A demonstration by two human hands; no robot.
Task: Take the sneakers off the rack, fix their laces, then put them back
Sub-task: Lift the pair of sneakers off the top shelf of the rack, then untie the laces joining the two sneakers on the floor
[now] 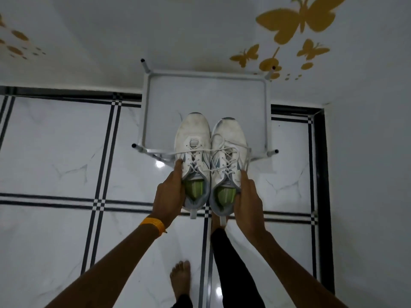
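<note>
Two white sneakers with green insoles are held side by side, toes pointing away from me, over the front edge of the white rack (265, 112). My left hand (170, 194) grips the heel side of the left sneaker (192, 138). My right hand (248, 196) grips the heel side of the right sneaker (229, 138). Their white laces (213, 150) hang loose and stretch sideways across both shoes. The rack's top shelf shows nothing else on it.
The rack stands against a white wall with yellow butterfly stickers (298, 18). Below is a glossy white tiled floor with black lines (104, 152). My bare left foot (181, 278) and a black trouser leg (231, 263) are under my arms.
</note>
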